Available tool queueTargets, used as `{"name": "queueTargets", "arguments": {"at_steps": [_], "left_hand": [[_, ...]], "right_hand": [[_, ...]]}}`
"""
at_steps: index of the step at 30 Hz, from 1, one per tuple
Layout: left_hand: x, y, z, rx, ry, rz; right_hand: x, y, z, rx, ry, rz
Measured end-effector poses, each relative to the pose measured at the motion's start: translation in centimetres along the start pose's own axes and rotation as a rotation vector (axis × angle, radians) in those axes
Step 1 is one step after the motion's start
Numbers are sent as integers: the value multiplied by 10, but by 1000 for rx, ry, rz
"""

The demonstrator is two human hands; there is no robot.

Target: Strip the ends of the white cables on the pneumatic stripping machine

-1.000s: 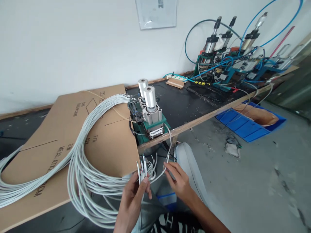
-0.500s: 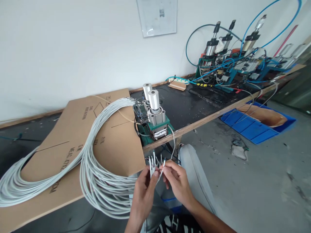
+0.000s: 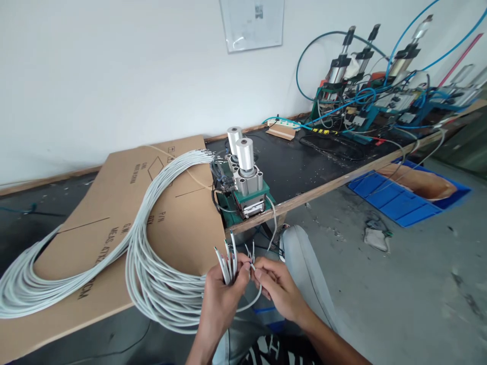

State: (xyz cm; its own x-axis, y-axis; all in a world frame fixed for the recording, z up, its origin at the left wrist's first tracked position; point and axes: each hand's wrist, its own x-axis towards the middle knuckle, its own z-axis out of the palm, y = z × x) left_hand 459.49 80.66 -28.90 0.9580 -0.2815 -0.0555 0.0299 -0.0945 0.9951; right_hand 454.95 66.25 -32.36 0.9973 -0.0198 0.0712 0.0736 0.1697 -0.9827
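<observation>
White cables: big looped bunch at roughly 9 o'clock from the hands (12 = straight ahead), lying on the cardboard and sagging past its near edge.
Left hand: curled round a fan of cable ends, tips poking up around 12 o'clock. Fingers mostly closed in, no big gap that I can see.
Right hand: thumb and forefinger nearly together on one cable tip, other fingers loosely bent. Both hands' fingertips meet there, so can't tell which grips harder.
Silver-topped machine: 12 o'clock, at the bench edge, touching neither hand.
Grey cord: drops from the machine at about 1 o'clock; imo a loose cable end could snag on it if the right hand swings up that way.
Bundle risk: ease off the left-hand squeeze while working that tip and the fan could slip or get mixed up.
Coil risk: that overhang's weight could drag loops off the cardboard, especially if someone tugs.
Tip risk: pinch too hard or twist and the thin end might bend.
</observation>
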Motion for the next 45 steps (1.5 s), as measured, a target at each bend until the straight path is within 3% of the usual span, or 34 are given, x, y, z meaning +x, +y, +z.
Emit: {"name": "queueTargets", "arguments": {"at_steps": [5,14,19,23,27,30,34,38,41,45], "left_hand": [[1,10,3,38,-32,60],[5,14,-1,74,-165,167],[8,13,-6,300,-241,258],[9,23,-12,541,-367,305],[13,30,-13,791,-496,233],[16,27,-11,809,-531,177],[17,19,-4,572,-432,126],[9,8,5,182,-270,-63],[3,-1,7,-43,-156,-161],[-1,-4,2,-158,-96,-196]], "right_hand": [[1,-5,-4,-46,-64,-25],[-1,-3,-1,-133,-43,-128],[2,-16,-13,-257,-115,-120],[1,-22,-23,-475,-238,-141],[-3,-18,-26,-768,-303,-220],[-4,-16,-27,-820,-298,-224],[-7,-8,-24,-547,-182,-138],[-12,15,-3,59,-15,99],[-13,30,20,422,77,167],[-11,36,35,534,90,167]]}}
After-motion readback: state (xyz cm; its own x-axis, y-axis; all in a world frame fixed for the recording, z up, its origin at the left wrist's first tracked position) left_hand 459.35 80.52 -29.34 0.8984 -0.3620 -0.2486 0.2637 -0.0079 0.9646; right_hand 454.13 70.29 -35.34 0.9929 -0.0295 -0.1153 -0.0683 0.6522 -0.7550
